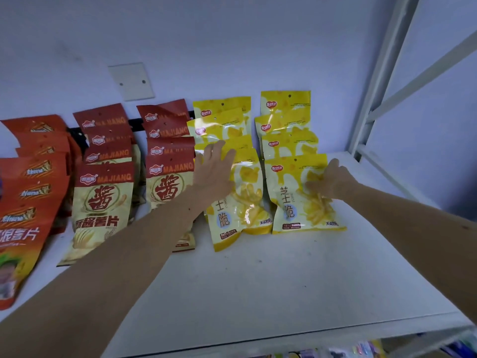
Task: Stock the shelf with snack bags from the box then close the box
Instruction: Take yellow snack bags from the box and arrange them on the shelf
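Two hands are on the yellow rows now! The left hand (215,169), fingers straight and spread, presses flat on the front glossy yellow foil snack bag (240,202) of the left yellow stack, likely nudging it into line. The right hand (327,180) has fingers curled onto the neighbouring front yellow bag (296,197), seemingly settling it upright against the bags behind. Both bags lean back on the white shelf board (284,275), overlapping like tiles, printed with golden fries. Red-topped cream bags (103,200) stand just left. No box in view.
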